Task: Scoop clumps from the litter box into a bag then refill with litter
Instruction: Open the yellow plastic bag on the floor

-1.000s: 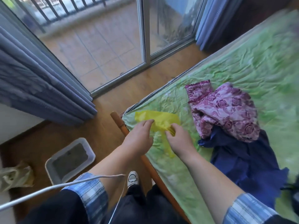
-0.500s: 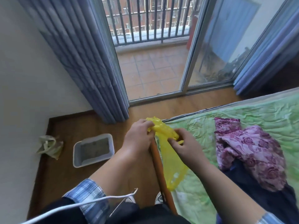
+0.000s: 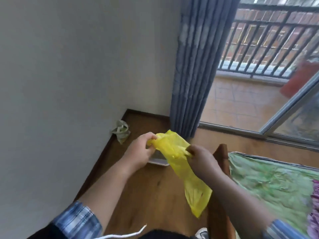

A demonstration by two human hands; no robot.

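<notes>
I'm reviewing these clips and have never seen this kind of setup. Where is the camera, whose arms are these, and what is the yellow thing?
There is no machine here: a person wears a wide-angle camera on the head, looking down at their own bare arms. The left hand and right hand both grip the top of a thin yellow bag, which hangs limp between them. Behind it, on the wooden floor, a corner of the litter box shows. A crumpled pale bag lies by the wall, and a bed with a green sheet is at right.

Thin, crinkled yellow plastic bag (image 3: pixel 174 150); smooth brown wood floor (image 3: pixel 151 192); matt wall (image 3: pixel 69 66); pleated cloth curtain (image 3: pixel 193 75).
</notes>
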